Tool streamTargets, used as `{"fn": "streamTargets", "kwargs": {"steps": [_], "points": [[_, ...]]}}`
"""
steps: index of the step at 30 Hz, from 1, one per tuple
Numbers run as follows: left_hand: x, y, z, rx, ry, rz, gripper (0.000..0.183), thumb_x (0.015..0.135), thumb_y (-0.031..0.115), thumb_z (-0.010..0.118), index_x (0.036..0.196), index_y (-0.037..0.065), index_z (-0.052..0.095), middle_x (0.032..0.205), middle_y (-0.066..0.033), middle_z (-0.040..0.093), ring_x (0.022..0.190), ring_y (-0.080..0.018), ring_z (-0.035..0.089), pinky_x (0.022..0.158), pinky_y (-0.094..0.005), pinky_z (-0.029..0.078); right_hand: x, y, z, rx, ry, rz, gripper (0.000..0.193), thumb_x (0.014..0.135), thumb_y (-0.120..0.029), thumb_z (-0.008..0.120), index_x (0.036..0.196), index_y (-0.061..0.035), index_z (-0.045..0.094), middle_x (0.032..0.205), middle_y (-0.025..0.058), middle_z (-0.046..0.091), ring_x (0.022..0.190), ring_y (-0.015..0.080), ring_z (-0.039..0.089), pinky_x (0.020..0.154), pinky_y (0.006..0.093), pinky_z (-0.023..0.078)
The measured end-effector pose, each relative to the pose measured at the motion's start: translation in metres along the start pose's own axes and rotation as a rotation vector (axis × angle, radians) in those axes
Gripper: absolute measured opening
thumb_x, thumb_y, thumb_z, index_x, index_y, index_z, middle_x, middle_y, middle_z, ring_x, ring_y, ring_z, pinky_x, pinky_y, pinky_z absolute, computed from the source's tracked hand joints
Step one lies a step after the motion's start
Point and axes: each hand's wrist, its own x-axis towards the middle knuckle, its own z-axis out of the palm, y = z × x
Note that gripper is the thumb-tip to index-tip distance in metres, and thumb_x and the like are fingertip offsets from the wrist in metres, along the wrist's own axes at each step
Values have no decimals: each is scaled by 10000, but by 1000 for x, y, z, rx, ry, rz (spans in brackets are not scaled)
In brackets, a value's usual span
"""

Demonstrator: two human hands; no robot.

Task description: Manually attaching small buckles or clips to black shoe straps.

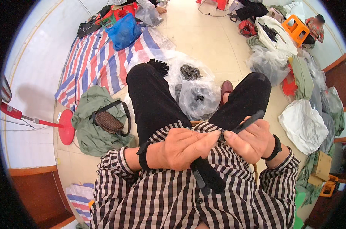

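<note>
My left hand point(188, 148) and my right hand point(249, 141) meet in front of my lap, thumbs and fingertips pinched almost together. A dark flat strap point(251, 121) sticks up from my right hand's fingers. Whatever small part sits between the fingertips is mostly hidden. Below my left hand hang black strap-like strips point(211, 177), one with a grey, smooth end; they seem to come out of that hand's closed fingers. A bunch of black strips point(158, 67) lies over my left knee.
Clear plastic bags point(197, 97) with small dark pieces lie between my legs. At left are a brown patterned bag point(110, 122) on green cloth and a red round stand base point(66, 127). White sacks point(303, 126) lie at right, with an orange stool point(296, 28) and a person point(316, 27) beyond.
</note>
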Motion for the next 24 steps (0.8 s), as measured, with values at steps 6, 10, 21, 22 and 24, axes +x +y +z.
{"fn": "streamTargets", "kwargs": {"steps": [6, 10, 21, 22, 24], "points": [[3, 5, 0, -458, -8, -602, 212, 812, -25, 540, 1023, -40, 558, 677, -57, 634, 488, -99, 559, 442, -223, 436, 5, -1, 6, 441, -186, 517, 144, 740, -97, 632, 823, -19, 542, 571, 54, 517, 467, 194, 530, 434, 305, 417], [3, 2, 7, -418, 62, -687, 229, 739, 17, 638, 954, 6, 562, 685, -70, 584, 578, -109, 582, 521, -218, 433, 16, 5, 5, 757, -220, 875, 116, 790, -92, 615, 803, -27, 519, 566, 74, 535, 465, 151, 516, 448, 269, 387], [14, -12, 1, -792, 222, -1183, 96, 828, 51, 560, 863, -38, 568, 632, -71, 605, 422, -41, 462, 385, -175, 361, 24, 14, 15, 646, -189, 944, 140, 791, -46, 593, 915, -17, 537, 582, 84, 538, 487, 149, 495, 466, 260, 362], [15, -14, 1, -787, 219, -1182, 96, 828, 51, 560, 863, -38, 568, 632, -71, 605, 422, -41, 462, 385, -175, 361, 24, 12, 13, 511, -118, 893, 162, 778, -10, 588, 931, -6, 535, 570, 68, 522, 463, 132, 445, 456, 237, 333], [11, -19, 0, -767, 334, -1238, 98, 824, 58, 565, 842, -38, 557, 630, -72, 603, 419, -49, 464, 383, -179, 357, 29, 8, 3, 331, -66, 575, 283, 707, 28, 616, 975, -25, 542, 679, 90, 589, 461, 259, 497, 419, 308, 358]]}}
